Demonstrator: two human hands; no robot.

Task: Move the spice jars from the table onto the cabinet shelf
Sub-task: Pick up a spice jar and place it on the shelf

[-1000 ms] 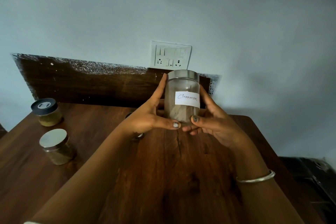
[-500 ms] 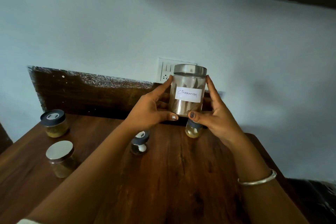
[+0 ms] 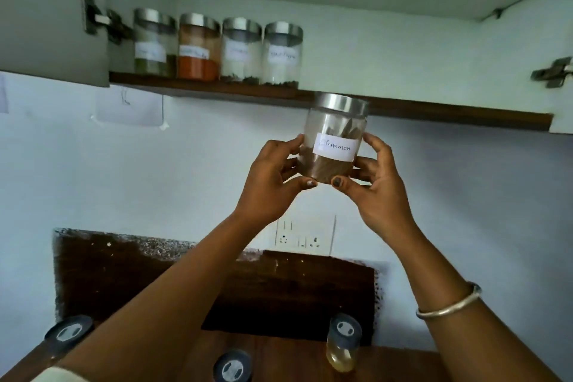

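Below the cabinet shelf [image 3: 434, 113], the left hand [image 3: 273, 177] and right hand [image 3: 376, 178] pinch the cinnamon jar [image 3: 333, 139], near upright, lid tilted slightly right.

a row of four jars [image 3: 240, 51] stands on the left part of the cabinet shelf [image 3: 434, 113], side by side. the cinnamon jar [image 3: 333, 139] is right of that row, its lid level with the shelf's front edge, between the left hand [image 3: 273, 177] and the right hand [image 3: 375, 177]. well below, on the surface [image 3: 279, 350], are three small jars: one at the left [image 3: 68, 333], one in the middle [image 3: 232, 366] nearest the camera, and one at the right [image 3: 342, 341] before the back panel [image 3: 217, 282]. a socket plate [image 3: 305, 234] sits on the wall above that panel.
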